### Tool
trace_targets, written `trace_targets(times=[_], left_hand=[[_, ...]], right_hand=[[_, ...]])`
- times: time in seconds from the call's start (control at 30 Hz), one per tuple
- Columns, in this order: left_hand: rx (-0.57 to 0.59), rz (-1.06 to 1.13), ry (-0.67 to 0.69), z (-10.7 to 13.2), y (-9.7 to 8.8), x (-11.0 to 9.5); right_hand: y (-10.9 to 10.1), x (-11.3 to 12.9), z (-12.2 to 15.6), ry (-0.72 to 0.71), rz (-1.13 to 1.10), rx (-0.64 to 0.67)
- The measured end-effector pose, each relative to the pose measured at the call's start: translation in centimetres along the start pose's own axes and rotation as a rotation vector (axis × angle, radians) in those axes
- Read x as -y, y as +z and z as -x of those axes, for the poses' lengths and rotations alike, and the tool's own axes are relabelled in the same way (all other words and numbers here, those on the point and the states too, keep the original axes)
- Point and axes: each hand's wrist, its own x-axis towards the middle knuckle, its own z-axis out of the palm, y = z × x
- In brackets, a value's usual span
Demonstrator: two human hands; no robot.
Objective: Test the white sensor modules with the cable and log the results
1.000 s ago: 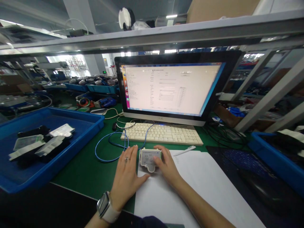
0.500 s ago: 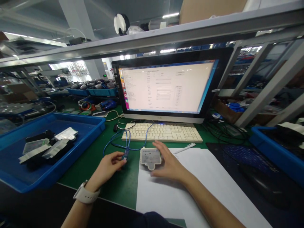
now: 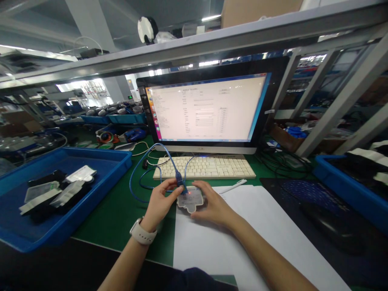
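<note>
Pinches in the left hand (image 3: 160, 204) the blue plug (image 3: 179, 177) of a thin blue cable (image 3: 157, 144), tilted down toward the far-left part of a flat, pale, red-lit plastic box (image 3: 195, 199). Curves the right hand (image 3: 214, 205) around the box's right side, presumably to steady it at the corner of a white paper sheet (image 3: 212, 242). Cannot make out the plug's tip, nor tell firm grip from loose cupping in the right hand.
</note>
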Motion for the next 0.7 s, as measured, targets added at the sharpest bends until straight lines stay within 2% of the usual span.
trace_targets(times=[0.3, 0.57, 0.7], left_hand=[[-0.014, -0.029, -0.041, 0.1, 0.1, 1.1], [-0.014, -0.042, 0.037, 0.5, 0.2, 1.2], [-0.053, -0.091, 0.077, 1.0, 0.4, 1.4]], right_hand=[[-0.1, 0.0, -0.2, -0.012, -0.005, -0.01], [0.1, 0.2, -0.2, -0.008, 0.01, -0.017], [0.0, 0.2, -0.2, -0.016, 0.011, -0.021]])
